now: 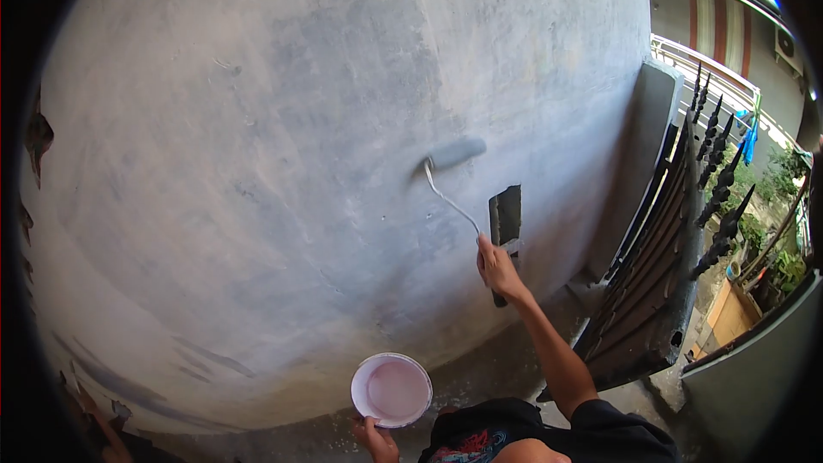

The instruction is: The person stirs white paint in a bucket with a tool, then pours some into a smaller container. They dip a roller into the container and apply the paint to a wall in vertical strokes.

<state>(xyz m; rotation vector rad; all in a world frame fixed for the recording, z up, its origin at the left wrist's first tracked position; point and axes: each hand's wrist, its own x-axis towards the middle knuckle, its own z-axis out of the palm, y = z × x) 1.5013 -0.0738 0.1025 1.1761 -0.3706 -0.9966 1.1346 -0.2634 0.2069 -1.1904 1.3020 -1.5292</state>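
Note:
My right hand (499,271) is wrapped round the handle of a paint roller (456,153), whose dark grip end sticks out below the fist. The grey roller sleeve rests against the wall (257,231), with its bent wire frame running down to my hand. Low in front of my body, my left hand (375,439) grips the rim of a round white bucket (392,389) with pale pinkish liquid inside. A darker grey patch (351,60) shows on the wall above and left of the roller.
Just right of the roller handle is a dark rectangular hole (506,213) in the wall. A dark metal gate (651,291) with pointed spikes stands on the right. Plants (784,270) grow beyond it. At the lower left edge, another person's arm (101,420) shows.

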